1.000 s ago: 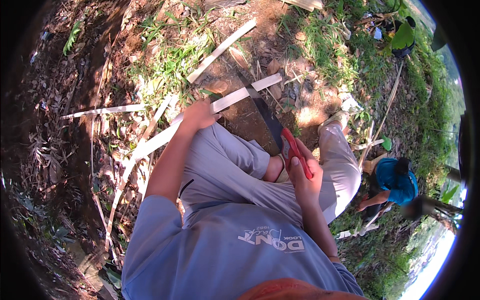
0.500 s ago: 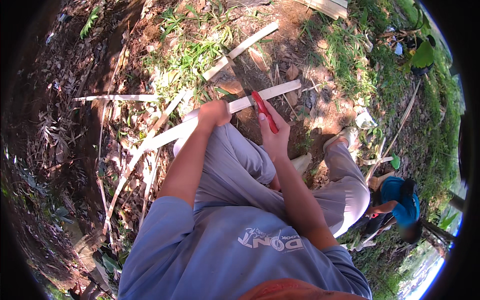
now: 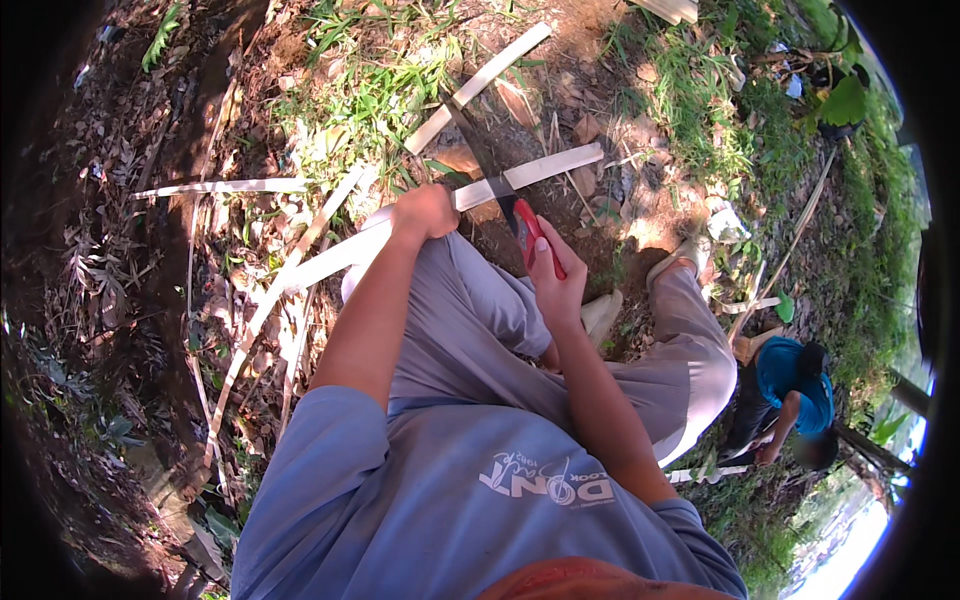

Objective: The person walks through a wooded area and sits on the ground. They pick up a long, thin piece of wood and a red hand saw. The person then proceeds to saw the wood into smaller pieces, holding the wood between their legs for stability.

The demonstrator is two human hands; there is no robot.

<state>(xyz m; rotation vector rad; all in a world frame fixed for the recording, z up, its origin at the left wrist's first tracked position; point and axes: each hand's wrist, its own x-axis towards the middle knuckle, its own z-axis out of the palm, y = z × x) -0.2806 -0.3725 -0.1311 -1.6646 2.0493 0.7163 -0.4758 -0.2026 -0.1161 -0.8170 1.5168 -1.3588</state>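
My left hand [image 3: 425, 212] is closed around a pale wooden strip [image 3: 553, 167], pressing it down near my bent knee. The strip lies across my lap at a slant, its far end reaching out to the right. In my right hand [image 3: 560, 280] is a hand saw with a red and black handle [image 3: 538, 238]. Its long dark blade [image 3: 476, 140] crosses the strip to the right of my left fist and points away to the upper left. The blade's teeth are too small to make out.
Another pale strip [image 3: 478, 88] lies beyond the blade, with more thin strips [image 3: 232, 187] on the leafy ground at left. A person in a blue shirt [image 3: 793, 383] bends down at the lower right. Grass [image 3: 695, 130] and litter cover the ground.
My right hand has drawn the saw back toward me, and more of the blade's near end shows at the strip. My left hand keeps its hold. The person at right has shifted posture.
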